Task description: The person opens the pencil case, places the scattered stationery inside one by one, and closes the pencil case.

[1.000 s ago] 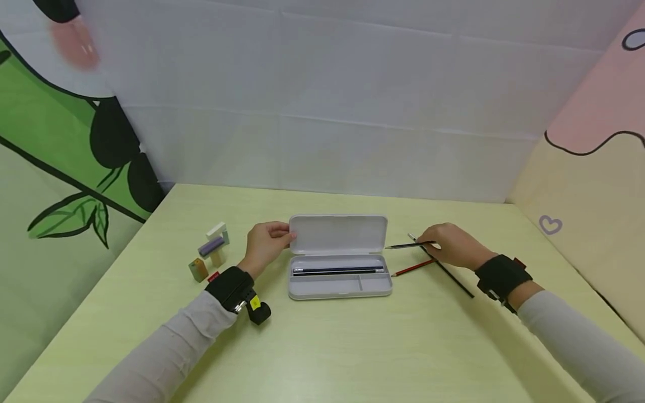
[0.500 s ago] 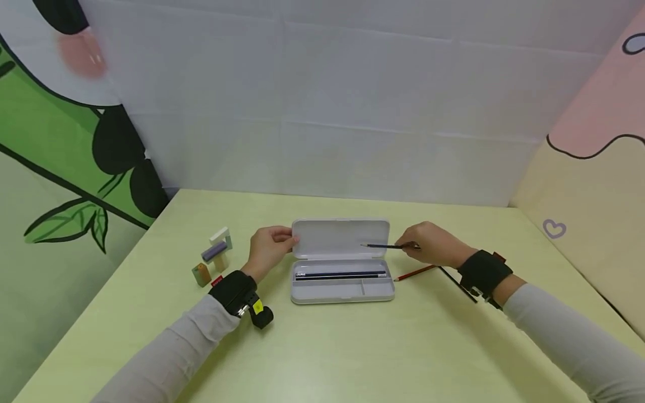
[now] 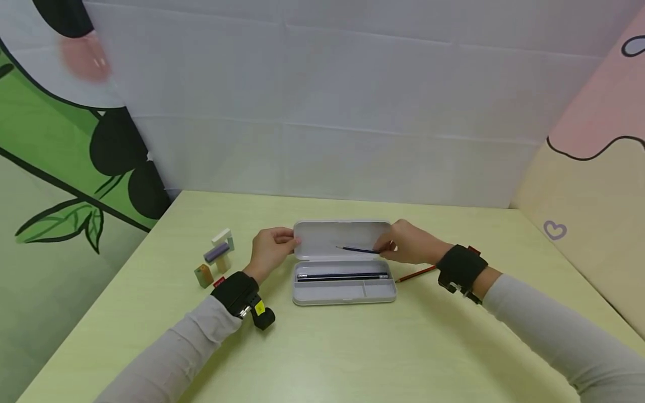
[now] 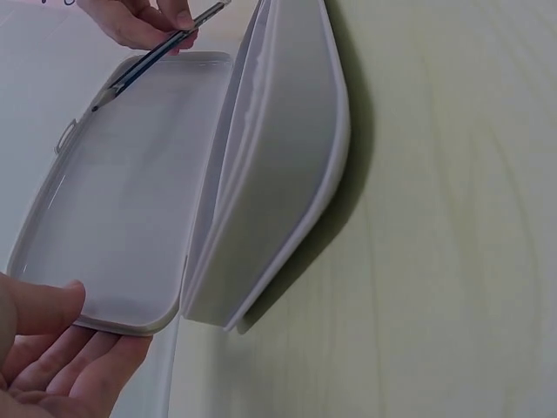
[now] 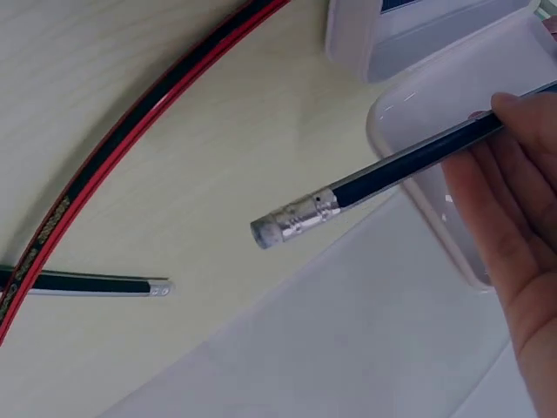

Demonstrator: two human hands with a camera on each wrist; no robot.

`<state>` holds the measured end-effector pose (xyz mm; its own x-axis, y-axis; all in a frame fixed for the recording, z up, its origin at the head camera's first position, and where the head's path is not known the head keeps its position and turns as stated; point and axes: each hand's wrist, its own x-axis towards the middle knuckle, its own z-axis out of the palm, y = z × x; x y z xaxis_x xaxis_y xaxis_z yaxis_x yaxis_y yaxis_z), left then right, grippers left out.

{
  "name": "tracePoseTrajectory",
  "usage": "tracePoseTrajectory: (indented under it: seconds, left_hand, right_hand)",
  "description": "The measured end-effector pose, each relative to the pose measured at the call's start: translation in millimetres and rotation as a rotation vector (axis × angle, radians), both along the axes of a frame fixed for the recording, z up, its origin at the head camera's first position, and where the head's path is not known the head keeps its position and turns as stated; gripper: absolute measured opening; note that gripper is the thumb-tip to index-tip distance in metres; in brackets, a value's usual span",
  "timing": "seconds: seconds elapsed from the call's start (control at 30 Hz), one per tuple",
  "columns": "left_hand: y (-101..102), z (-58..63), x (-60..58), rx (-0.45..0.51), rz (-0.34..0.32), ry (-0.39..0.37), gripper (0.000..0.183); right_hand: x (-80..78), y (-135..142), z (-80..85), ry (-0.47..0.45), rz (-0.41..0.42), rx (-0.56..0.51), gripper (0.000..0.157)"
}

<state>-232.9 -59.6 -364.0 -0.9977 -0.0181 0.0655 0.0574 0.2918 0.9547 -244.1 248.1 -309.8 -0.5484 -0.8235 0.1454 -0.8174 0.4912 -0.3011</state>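
A white pencil case (image 3: 330,300) lies open on the table, its lid (image 3: 317,238) raised at the back. My left hand (image 3: 270,252) pinches the lid's left edge, thumb inside and fingers behind in the left wrist view. Above the case, in front of the lid, my right hand (image 3: 410,243) pinches a dark pencil (image 3: 355,249). Its point faces left; the silver-banded eraser end shows in the right wrist view. Dark pencils (image 3: 342,276) lie in the case's long back compartment. A red-and-black pencil (image 3: 416,273) is on the table right of the case.
Another dark pencil (image 5: 87,283) crosses under the red one in the right wrist view; the right arm hides it from the head view. Small blocks, including a purple one (image 3: 216,252) and an orange-faced one (image 3: 204,276), stand left of the left hand. A white sheet (image 3: 322,112) hangs behind the table.
My right hand has moved left with the dark pencil, from beside the case to in front of the lid. The left hand keeps its hold on the lid.
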Motion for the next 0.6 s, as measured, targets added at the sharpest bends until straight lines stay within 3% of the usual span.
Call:
tracePoseTrajectory:
  seconds: [0.33, 0.6]
  left_hand:
    - [-11, -2.2, 9.7, -0.027, -0.038, 0.015, 0.025]
    - [-17, -2.8, 16.9, -0.032, -0.053, 0.015, 0.025]
  right_hand:
    - [17.2, -41, -4.8, -0.040, -0.041, 0.031, 0.013]
    - [30.5, -63, -6.9, -0.001, -0.034, 0.038, 0.011]
